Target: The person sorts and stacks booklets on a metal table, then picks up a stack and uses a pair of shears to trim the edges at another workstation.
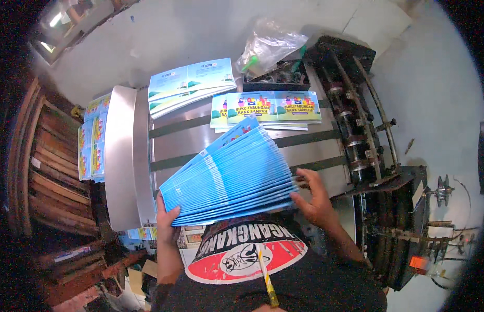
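Note:
A fanned stack of blue booklets is held over a metal machine table in front of my chest. My left hand grips the stack's lower left corner from below. My right hand clasps its right edge, fingers spread along the side. The booklets overlap like shingles, spines toward the lower right. Beyond the stack lie printed covers: a spread of colourful sheets and a pale blue pile.
A black machine with rollers and rods runs along the right side. A crumpled plastic bag rests on a black tray at the back. More printed sheets hang left of a curved metal guard. Wooden shelving stands far left.

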Demonstrator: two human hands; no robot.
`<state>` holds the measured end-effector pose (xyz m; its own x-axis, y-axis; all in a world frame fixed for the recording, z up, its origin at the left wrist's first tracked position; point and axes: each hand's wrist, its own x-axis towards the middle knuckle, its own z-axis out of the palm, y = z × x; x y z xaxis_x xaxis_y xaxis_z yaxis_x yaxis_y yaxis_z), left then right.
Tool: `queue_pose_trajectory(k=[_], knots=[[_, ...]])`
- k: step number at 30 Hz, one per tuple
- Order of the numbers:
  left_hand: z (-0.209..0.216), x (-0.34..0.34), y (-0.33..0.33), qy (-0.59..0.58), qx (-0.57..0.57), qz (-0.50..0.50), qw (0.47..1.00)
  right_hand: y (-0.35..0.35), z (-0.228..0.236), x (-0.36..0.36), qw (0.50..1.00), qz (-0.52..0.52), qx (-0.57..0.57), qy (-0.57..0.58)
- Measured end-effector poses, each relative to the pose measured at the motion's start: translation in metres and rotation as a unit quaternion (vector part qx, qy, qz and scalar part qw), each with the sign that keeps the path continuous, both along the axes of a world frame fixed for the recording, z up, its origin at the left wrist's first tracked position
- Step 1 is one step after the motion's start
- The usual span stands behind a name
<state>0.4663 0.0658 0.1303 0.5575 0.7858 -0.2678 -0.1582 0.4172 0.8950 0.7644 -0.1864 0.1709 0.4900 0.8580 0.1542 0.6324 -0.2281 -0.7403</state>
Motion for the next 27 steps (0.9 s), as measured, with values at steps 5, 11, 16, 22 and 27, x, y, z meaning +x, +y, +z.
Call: queue_pose_trajectory(k=[5,11,16,22,27], knots=[[-0.001,0.001,-0.001,-0.007,-0.002,0.004,1.0,-0.013,-0.012,-0.004,0.956,-0.092,-0.017,0.277],[-0.003,-0.002,-0.001,0.011,0.003,0.009,1.0,-0.018,-0.026,0.01,0.912,-0.083,-0.056,0.399],[0.003,0.001,-0.005,0.014,-0.004,0.012,1.0,-0.016,-0.028,0.013,0.923,-0.054,-0.074,0.375],[-0.009,-0.004,-0.002,-0.01,0.008,0.014,1.0,-0.024,-0.045,0.02,0.945,-0.02,-0.11,0.306],[-0.01,-0.004,-0.005,-0.004,0.014,0.027,1.0,-0.015,-0.033,0.015,0.952,0.048,-0.034,0.299]])
